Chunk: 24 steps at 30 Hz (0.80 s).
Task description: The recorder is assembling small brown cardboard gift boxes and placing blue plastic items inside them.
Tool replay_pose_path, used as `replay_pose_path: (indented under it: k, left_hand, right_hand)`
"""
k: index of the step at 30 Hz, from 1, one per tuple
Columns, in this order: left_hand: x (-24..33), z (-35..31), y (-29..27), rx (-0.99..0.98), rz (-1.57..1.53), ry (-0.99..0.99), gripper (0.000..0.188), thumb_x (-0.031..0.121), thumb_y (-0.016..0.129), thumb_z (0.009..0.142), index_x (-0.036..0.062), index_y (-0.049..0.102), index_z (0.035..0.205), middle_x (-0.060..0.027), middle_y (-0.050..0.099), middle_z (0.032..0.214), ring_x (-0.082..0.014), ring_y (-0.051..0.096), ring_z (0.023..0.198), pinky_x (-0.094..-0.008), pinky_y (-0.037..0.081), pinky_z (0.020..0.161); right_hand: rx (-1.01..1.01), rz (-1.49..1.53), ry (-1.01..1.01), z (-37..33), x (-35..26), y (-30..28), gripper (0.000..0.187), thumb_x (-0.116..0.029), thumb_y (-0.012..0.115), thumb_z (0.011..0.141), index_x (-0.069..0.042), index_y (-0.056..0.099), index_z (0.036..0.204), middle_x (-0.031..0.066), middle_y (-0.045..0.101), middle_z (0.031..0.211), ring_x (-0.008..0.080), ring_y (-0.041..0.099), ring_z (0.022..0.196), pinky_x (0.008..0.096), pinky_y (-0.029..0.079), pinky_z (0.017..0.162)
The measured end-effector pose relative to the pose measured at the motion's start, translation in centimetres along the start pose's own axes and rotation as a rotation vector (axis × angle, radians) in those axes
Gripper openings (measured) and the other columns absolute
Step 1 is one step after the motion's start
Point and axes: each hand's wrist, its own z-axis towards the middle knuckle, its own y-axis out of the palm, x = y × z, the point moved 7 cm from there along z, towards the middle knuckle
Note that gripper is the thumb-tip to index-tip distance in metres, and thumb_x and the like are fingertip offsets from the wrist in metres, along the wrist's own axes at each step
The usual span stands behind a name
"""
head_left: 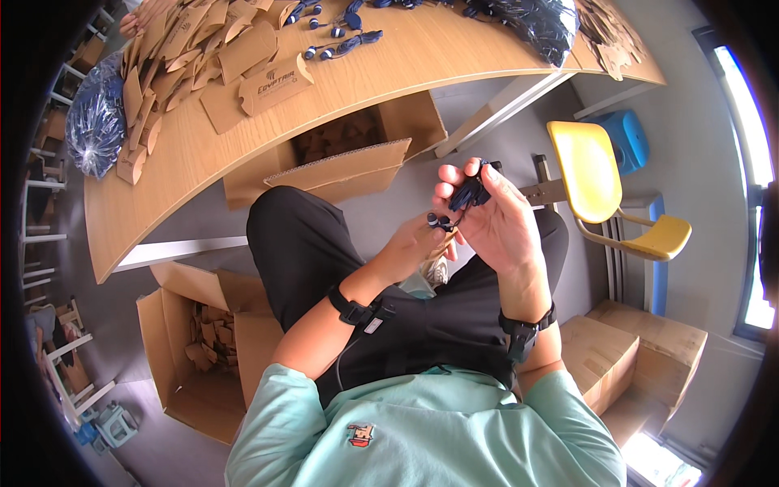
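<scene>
Above my lap I hold a pair of dark blue wired earphones (pixel 469 195) in both hands. My right hand (pixel 513 231) is turned palm up, its fingers and thumb closed round the bundled cable. Lower and to the left, my left hand (pixel 410 250) pinches near the earbuds (pixel 439 221), with a short length of cable running up to the bundle. Part of my left fingers is hidden behind the hand. On the table (pixel 389 61) ahead lie more earphones (pixel 345 46) beside a heap of flat brown cardboard sleeves (pixel 247 53).
Clear plastic bags of dark blue items lie at the table's left end (pixel 95 122) and far right (pixel 540 28). Open cartons stand under the table (pixel 341 170) and at left (pixel 260 341). At right are a yellow chair (pixel 584 170) and closed boxes (pixel 596 357). Another person's hand (pixel 139 18) shows far left.
</scene>
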Motion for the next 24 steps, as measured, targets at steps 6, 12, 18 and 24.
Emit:
replay_pose_path:
  k: [6, 12, 18, 24]
  left_hand:
    - [0.8, 0.3, -0.4, 0.051, 0.053, 0.015, 0.034, 0.024, 0.059, 0.1, 0.001, 0.053, 0.124, -0.01, 0.062, 0.105, -0.0174, 0.062, 0.089, -0.0313, 0.05, 0.081]
    - [0.8, 0.2, -0.3, 0.016, 0.092, 0.027, 0.024, 0.018, 0.059, 0.099, 0.0023, 0.055, 0.117, -0.0101, 0.063, 0.104, -0.0174, 0.063, 0.087, -0.0281, 0.05, 0.075]
    - [0.8, 0.1, -0.5, 0.124, 0.032, 0.0, 0.023, 0.014, 0.061, 0.098, 0.0024, 0.055, 0.117, -0.0103, 0.064, 0.099, -0.0174, 0.064, 0.083, -0.0266, 0.049, 0.07]
    - [1.4, 0.3, -0.8, 0.117, 0.126, 0.101, 0.021, 0.011, 0.061, 0.097, 0.0003, 0.057, 0.115, -0.0108, 0.063, 0.096, -0.0183, 0.063, 0.082, -0.0292, 0.051, 0.072]
  right_hand:
    - [0.019, -0.054, -0.03, 0.4, -0.1, -0.1, 0.023, -0.023, 0.043, 0.105, -0.003, 0.054, 0.107, 0.0184, 0.063, 0.116, 0.0284, 0.064, 0.103, 0.0415, 0.055, 0.086]
    - [0.021, -0.107, -0.039, 0.1, -0.1, 0.6, 0.022, -0.022, 0.046, 0.104, -0.003, 0.054, 0.108, 0.0198, 0.063, 0.117, 0.0281, 0.064, 0.103, 0.0405, 0.055, 0.083]
    - [-0.003, -0.167, -0.034, 0.0, 0.4, 0.7, 0.025, -0.023, 0.048, 0.103, -0.001, 0.056, 0.111, 0.0207, 0.064, 0.117, 0.0275, 0.064, 0.106, 0.0391, 0.054, 0.086]
    - [-0.041, -0.14, -0.051, -0.2, 0.6, 0.8, 0.028, -0.024, 0.049, 0.103, 0.001, 0.058, 0.113, 0.0204, 0.065, 0.116, 0.0268, 0.064, 0.108, 0.0376, 0.053, 0.089]
